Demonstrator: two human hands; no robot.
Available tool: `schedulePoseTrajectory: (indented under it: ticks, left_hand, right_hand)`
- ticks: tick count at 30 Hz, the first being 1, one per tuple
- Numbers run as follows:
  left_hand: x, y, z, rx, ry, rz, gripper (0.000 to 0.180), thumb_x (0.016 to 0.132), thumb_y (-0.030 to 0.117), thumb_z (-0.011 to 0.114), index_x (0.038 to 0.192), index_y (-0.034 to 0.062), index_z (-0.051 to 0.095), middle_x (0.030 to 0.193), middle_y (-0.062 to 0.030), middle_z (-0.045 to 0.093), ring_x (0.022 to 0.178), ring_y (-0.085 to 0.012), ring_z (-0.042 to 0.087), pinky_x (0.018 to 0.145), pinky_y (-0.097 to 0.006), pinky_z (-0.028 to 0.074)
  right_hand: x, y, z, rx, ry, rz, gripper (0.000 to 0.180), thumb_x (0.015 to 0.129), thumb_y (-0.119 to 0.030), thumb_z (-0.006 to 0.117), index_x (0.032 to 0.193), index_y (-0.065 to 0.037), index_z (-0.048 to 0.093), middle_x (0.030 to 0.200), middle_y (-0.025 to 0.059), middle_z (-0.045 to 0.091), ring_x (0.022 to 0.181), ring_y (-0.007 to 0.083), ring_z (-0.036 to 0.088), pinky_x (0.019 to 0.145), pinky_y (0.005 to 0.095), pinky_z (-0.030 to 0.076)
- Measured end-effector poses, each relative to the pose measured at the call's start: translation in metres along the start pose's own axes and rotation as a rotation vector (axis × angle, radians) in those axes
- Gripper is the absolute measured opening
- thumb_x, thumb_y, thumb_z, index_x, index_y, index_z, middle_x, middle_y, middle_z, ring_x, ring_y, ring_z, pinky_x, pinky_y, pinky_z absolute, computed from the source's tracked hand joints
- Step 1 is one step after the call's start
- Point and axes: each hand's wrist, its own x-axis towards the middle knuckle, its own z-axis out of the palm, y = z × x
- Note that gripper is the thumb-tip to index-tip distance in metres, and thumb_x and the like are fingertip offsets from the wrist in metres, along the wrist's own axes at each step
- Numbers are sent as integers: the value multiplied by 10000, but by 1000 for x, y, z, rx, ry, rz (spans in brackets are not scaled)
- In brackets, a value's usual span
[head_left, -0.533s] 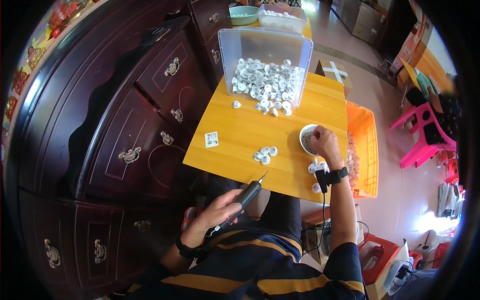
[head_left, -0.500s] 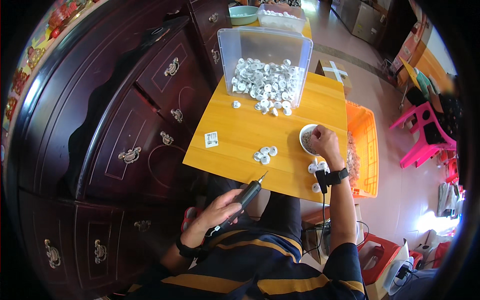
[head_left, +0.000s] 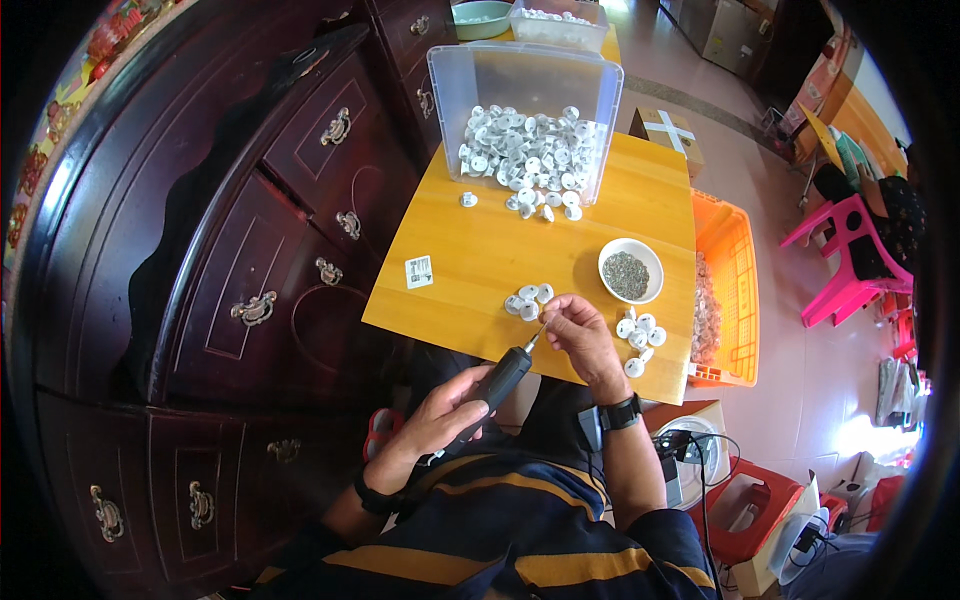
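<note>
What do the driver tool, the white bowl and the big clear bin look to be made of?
The driver tool has a dull black body, probably plastic; its bit looks like metal, grey and shiny. The white bowl is smooth and opaque: plastic or glazed ceramic, I can't tell which. The big clear bin seems to be plastic, with see-through walls and a thick rim.

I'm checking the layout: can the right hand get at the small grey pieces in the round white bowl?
Probably yes: the bare right hand is close by, the small grey pieces lie uncovered in the round white bowl, and nothing visible stands between them.
</note>
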Motion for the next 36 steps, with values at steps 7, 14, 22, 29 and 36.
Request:
schedulePoseTrajectory:
  ticks: [7,14,22,29,36]
  left_hand:
    - [-4,-4,-6,32,9,5,474,989,189,560,1413,17,433,955,-50,593,700,-78,599,640,-225,517]
    - [-3,-5,-4,15,13,-9,517,974,206,568,1437,29,424,896,-17,564,693,-65,582,627,-216,509]
    - [-1,-10,-5,26,24,-32,484,976,178,562,1421,28,441,932,-46,602,682,-78,599,621,-219,508]
    - [0,-12,-5,12,46,-39,468,970,170,564,1405,36,455,932,-46,607,669,-78,606,611,-217,509]
    - [1,-9,-4,-12,65,-62,460,968,161,562,1397,35,456,932,-46,610,664,-78,608,609,-213,509]
  right_hand:
    - [-3,21,6,163,45,16,86,916,-42,670,999,-64,663,871,13,673,690,81,608,603,199,500]
    - [-4,25,9,277,138,-1,82,918,-24,649,987,-67,653,880,33,676,699,94,618,632,212,524]
    - [-5,32,11,284,148,-2,80,924,-29,642,998,-58,651,908,58,687,716,100,633,637,212,531]
    - [-6,34,12,291,176,-35,97,919,-16,647,1012,-42,655,916,64,688,724,113,642,652,222,542]
    - [-5,37,15,267,131,-44,129,937,-43,635,1066,-47,639,937,63,679,767,123,647,687,234,545]
